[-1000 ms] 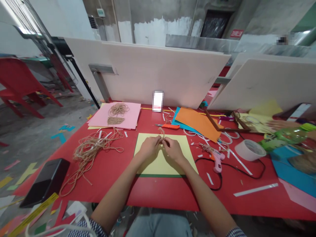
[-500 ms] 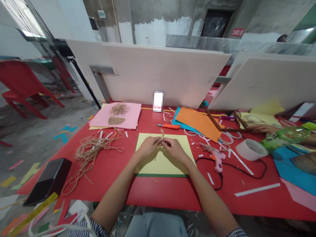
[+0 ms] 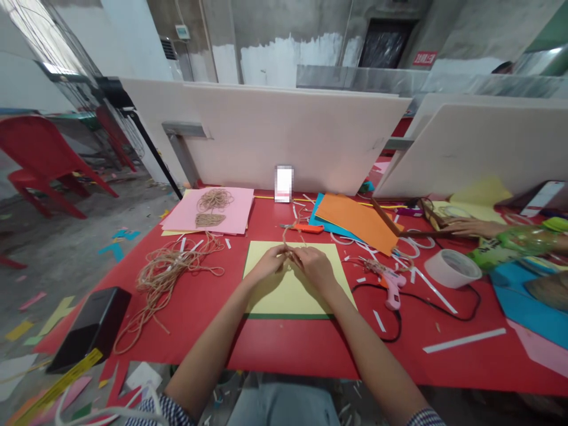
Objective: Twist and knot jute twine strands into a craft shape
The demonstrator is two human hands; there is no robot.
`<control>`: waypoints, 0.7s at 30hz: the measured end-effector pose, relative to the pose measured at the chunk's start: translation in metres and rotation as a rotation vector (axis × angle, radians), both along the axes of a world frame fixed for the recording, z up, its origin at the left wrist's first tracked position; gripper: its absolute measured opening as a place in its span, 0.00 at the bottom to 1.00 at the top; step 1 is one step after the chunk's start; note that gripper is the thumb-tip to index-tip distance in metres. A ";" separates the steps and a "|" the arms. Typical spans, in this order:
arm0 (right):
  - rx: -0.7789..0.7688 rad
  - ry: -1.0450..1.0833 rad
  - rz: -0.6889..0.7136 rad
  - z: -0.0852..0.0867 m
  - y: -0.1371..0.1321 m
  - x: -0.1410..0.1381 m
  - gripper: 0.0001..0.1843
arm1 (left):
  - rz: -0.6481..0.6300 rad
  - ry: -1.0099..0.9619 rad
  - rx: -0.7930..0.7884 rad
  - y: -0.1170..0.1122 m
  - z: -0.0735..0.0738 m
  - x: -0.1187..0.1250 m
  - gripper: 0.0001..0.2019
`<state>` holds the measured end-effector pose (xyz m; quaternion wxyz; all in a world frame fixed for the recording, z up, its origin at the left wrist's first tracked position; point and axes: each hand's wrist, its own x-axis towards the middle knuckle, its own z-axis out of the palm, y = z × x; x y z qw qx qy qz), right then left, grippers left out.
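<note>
A short piece of twine (image 3: 284, 235) is pinched between my two hands, its ends sticking up past the fingertips. My left hand (image 3: 268, 264) closes on it from the left. My right hand (image 3: 314, 265) grips it from the right, fingertips touching those of the left. Both are over a pale yellow sheet (image 3: 293, 296) with a green edge along the bottom. Part of the twine is hidden by my fingers. Beyond the sheet lies an orange utility knife (image 3: 308, 228).
Left are a loose twine bundle (image 3: 166, 272), a black box (image 3: 89, 328) and pink paper (image 3: 239, 207) bearing coiled twine. Right are orange paper (image 3: 359, 216), a pink glue gun (image 3: 393, 284) with a black cord, and a tape roll (image 3: 452, 268). Another person's hand (image 3: 474, 227) is farther right.
My fingers have shifted on the twine, the right hand turning further over it. The twine's ends now stand apart above the fingertips, one leaning left.
</note>
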<state>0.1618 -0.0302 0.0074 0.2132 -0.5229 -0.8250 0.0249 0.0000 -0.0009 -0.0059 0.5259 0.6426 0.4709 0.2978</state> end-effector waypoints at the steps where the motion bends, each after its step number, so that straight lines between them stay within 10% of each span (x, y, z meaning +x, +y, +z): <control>1: 0.003 0.033 -0.014 0.000 -0.001 0.000 0.12 | 0.001 -0.001 0.017 -0.001 0.000 0.002 0.12; 6: -0.060 0.491 -0.168 -0.002 -0.003 -0.007 0.14 | 0.157 0.221 0.315 -0.014 0.004 0.012 0.10; 12: -0.491 1.264 -0.168 -0.008 -0.002 -0.021 0.19 | 0.267 0.448 0.449 -0.025 0.010 0.017 0.12; 21: -0.581 1.479 -0.206 -0.007 0.004 -0.015 0.20 | 0.351 0.400 0.344 -0.015 0.006 0.006 0.14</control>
